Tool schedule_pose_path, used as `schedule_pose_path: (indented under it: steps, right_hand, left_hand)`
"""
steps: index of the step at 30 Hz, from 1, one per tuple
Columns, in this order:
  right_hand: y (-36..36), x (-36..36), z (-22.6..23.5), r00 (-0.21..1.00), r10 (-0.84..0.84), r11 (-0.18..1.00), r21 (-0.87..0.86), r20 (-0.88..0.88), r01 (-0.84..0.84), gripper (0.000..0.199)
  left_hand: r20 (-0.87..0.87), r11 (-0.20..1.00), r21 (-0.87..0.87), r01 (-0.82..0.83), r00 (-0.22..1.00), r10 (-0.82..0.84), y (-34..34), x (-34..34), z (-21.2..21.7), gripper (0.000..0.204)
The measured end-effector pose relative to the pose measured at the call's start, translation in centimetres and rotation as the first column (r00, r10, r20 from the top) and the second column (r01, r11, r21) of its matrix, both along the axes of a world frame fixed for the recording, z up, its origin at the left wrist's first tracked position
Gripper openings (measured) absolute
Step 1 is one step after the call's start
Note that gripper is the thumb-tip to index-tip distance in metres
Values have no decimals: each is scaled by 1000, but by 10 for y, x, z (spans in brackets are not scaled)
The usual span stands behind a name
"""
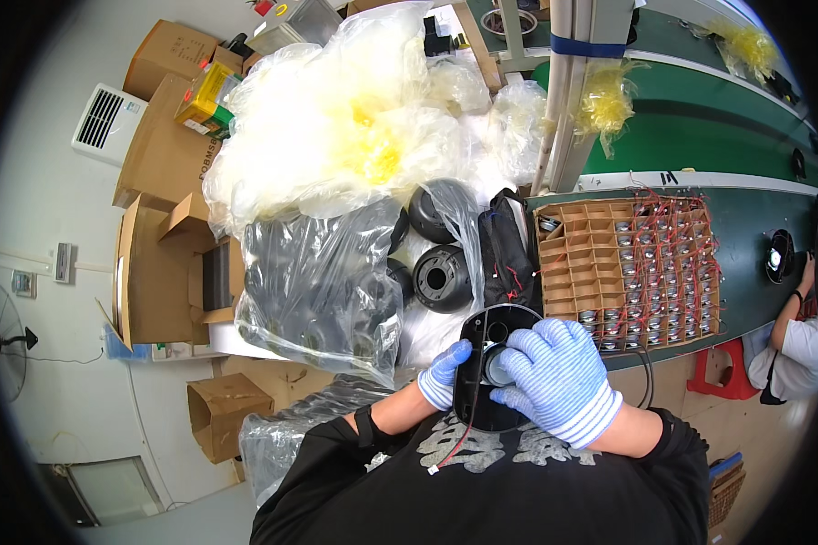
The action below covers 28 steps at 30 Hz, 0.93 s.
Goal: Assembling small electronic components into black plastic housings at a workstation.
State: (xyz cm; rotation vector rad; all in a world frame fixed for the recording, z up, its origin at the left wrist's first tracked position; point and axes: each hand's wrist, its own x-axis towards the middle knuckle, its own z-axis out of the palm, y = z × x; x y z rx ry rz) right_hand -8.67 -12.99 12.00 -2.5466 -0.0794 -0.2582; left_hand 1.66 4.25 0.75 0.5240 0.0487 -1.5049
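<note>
My left hand (443,376), in a blue-and-white striped glove, grips the left edge of a black round housing (469,396) held in front of my chest. My right hand (559,377), gloved alike, reaches over the housing with its fingers closed around a small round grey part (496,367) at the housing's middle. How far that part sits inside is hidden by the fingers. A thin red-and-black wire (463,441) with a white plug hangs below the housing toward my shirt.
Black round shells (443,278) lie beyond my hands beside a clear plastic bag (323,282) of dark parts. To the right, a divided carton (627,272) holds several small metallic parts with red wires. Cloudy plastic bags (327,118) are heaped behind. A co-worker's arm (791,309) is far right.
</note>
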Motion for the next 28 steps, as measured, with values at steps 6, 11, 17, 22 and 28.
schedule_pose_path:
  steps: [6, 11, 17, 22, 28]
  right_hand:
    - [-32, 13, 5, 965, -185, 980, 113, 189, 165, 26]
    - [-63, 26, -15, 957, 84, 930, 367, -279, 26, 29]
    - [-94, 33, -43, 918, 73, 935, 346, -390, 73, 36]
    - [-178, -3, -106, 848, -188, 834, 375, -496, 405, 41]
    - [-332, -39, -172, 525, -604, 257, 477, -599, 841, 39]
  left_hand:
    - [81, 1000, -13, 17, 997, -16, -18, 6, 15, 78]
    - [-56, 958, -160, 239, 967, -250, -40, 16, 22, 82]
    - [-107, 976, -34, 217, 970, -219, -57, 26, 3, 80]
    - [53, 998, 6, 56, 997, -56, -31, 64, -14, 69]
    - [744, 707, 661, -254, 343, -573, 25, 109, -47, 68]
